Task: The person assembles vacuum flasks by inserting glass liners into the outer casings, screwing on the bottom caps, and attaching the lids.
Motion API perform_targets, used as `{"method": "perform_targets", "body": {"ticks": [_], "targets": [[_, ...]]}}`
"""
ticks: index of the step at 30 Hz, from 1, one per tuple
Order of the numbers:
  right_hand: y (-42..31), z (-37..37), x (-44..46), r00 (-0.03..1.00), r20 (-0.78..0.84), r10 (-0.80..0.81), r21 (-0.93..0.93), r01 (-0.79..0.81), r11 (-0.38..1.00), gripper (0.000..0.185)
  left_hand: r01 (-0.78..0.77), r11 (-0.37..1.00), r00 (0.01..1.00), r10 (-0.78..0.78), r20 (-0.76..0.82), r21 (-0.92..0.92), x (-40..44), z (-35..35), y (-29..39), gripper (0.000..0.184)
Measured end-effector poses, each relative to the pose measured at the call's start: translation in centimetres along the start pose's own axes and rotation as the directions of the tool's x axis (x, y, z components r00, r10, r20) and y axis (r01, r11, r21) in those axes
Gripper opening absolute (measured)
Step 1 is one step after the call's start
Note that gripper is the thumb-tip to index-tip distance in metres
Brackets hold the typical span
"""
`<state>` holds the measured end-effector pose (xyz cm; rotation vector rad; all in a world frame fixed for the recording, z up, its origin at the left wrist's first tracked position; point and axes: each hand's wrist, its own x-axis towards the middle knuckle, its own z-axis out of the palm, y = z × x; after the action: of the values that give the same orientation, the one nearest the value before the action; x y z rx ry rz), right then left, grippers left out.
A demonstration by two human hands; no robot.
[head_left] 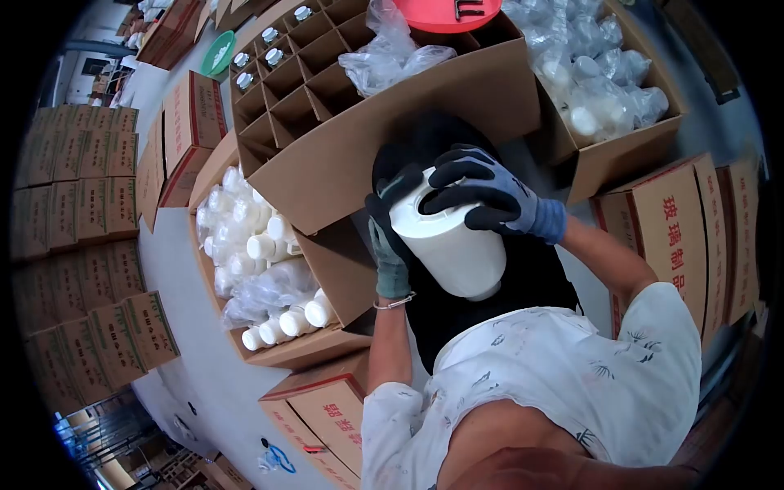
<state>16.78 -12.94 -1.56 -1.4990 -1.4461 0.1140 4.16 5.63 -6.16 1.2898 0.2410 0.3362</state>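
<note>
A large white cylindrical container (459,255) rests on the lap, tilted, its top towards the divided box. My left hand (390,224), in a grey and black glove, is wrapped round the container's left side. My right hand (482,192), in a blue-grey and black glove, lies over its top, fingers curled at the dark opening. Just beyond them stands a cardboard box (392,135) with dividers, holding several small capped bottles (274,56) and clear plastic bags (388,57). A red basin (449,18) with a dark object sits on its far edge.
An open box (245,359) of white-capped bottles stands at the left, another open box (629,159) of bagged items at the upper right. Closed cartons (670,237) stand at the right, stacked cartons (82,229) far left. A green basin (218,54) is at the back.
</note>
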Motion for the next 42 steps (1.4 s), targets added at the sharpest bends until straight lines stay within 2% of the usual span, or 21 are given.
{"method": "perform_targets", "body": {"ticks": [4,8,10,11,13,15,17,19,21,22,23,24,28,29,31,34,36,37,38,39,42], "targets": [[-1.6,0.3,0.8,0.991,-0.104,0.083,-0.256,-0.107,0.961,0.029,-0.034,0.995,0.992,0.045,-0.121,0.096,1.4,-0.8,-1.4,0.060],[-1.2,1.2,1.2,0.992,-0.064,0.111,-0.190,-0.121,0.974,0.026,-0.002,0.939,0.984,0.062,-0.164,0.345,1.1,-1.6,-1.4,0.057],[-0.9,-0.5,0.2,0.998,0.070,0.009,0.074,-0.014,0.997,0.027,-0.063,0.861,0.984,0.138,-0.113,0.505,-2.2,-0.3,1.9,0.058],[0.0,-1.2,-0.8,0.996,0.045,0.075,0.145,-0.081,0.986,0.024,-0.227,0.884,0.970,0.242,0.017,0.409,-2.7,0.5,4.0,0.056],[1.6,-2.8,-1.6,0.984,0.034,0.174,0.100,-0.176,0.979,0.020,-0.192,0.929,0.960,0.245,-0.138,0.317,-3.5,-1.2,4.1,0.042],[0.6,-3.8,-0.7,0.963,0.003,0.268,0.043,-0.268,0.962,0.020,-0.155,0.986,0.941,0.127,-0.315,-0.063,-2.9,-0.9,4.8,0.053],[-1.2,-1.6,0.9,0.969,-0.009,0.246,0.175,-0.240,0.955,0.022,-0.235,0.698,0.881,0.447,-0.156,0.676,-2.9,-2.3,1.1,0.054],[-1.7,-1.1,2.0,0.994,0.057,0.092,0.137,-0.099,0.986,0.027,-0.247,0.527,0.819,0.562,-0.115,0.813,-4.0,-5.3,-5.0,0.048],[2.5,-4.2,-0.3,0.973,0.103,0.205,0.052,-0.211,0.976,0.030,-0.266,0.952,0.936,0.293,-0.195,0.152,-5.2,-6.3,-2.0,0.038],[4.5,-5.4,-1.2,0.965,0.088,0.249,-0.064,-0.244,0.968,0.032,-0.319,0.940,0.945,0.307,-0.113,-0.121,-4.6,-6.2,-0.6,0.037],[3.5,-4.9,-1.6,0.804,-0.083,0.588,0.417,-0.508,0.753,0.022,-0.301,0.859,0.948,0.318,-0.029,-0.414,-4.1,-6.1,0.8,0.036],[3.0,-4.2,-1.3,0.878,-0.056,0.475,0.341,-0.431,0.836,0.026,-0.216,0.731,0.943,0.327,0.055,-0.647,-3.6,-6.1,2.2,0.035],[-0.2,-4.2,2.9,0.979,0.185,0.084,0.166,-0.115,0.979,0.026,-0.077,0.690,0.966,0.229,0.117,-0.719,-3.7,-6.1,2.6,0.032],[1.3,-5.4,1.8,0.966,0.089,0.243,0.060,-0.249,0.967,0.023,-0.037,0.678,0.968,0.207,0.142,-0.734,-3.4,-6.1,2.8,0.032],[2.8,-6.8,0.9,0.907,-0.037,0.420,0.033,-0.418,0.908,0.021,-0.061,0.830,0.985,0.142,0.103,-0.555,-3.1,-5.2,3.5,0.034],[0.0,-2.4,3.1,0.967,0.118,0.224,0.273,-0.248,0.929,0.022,-0.103,0.973,0.986,0.128,-0.110,0.204,-2.4,-0.7,5.6,0.050],[2.5,-5.0,2.4,0.984,0.099,0.151,0.209,-0.169,0.963,0.024,-0.203,0.967,0.973,0.217,-0.083,0.152,-1.7,-1.6,5.9,0.053],[3.9,-6.1,0.9,0.937,0.031,0.348,0.220,-0.346,0.912,0.026,-0.274,0.945,0.961,0.275,-0.022,-0.177,-2.5,-4.1,5.4,0.051],[5.0,-6.6,0.1,0.848,-0.028,0.530,0.239,-0.509,0.827,0.027,-0.242,0.953,0.968,0.224,-0.115,-0.184,-2.5,-4.0,5.4,0.050],[3.8,-6.6,1.3,0.916,-0.017,0.401,0.140,-0.395,0.908,0.029,-0.212,0.957,0.963,0.171,-0.208,-0.197,-2.6,-3.9,5.5,0.050],[3.2,-2.1,1.5,0.954,0.068,0.293,0.249,-0.301,0.921,0.030,0.014,0.870,0.978,0.089,-0.186,0.493,-1.9,-1.1,5.1,0.040]]}}
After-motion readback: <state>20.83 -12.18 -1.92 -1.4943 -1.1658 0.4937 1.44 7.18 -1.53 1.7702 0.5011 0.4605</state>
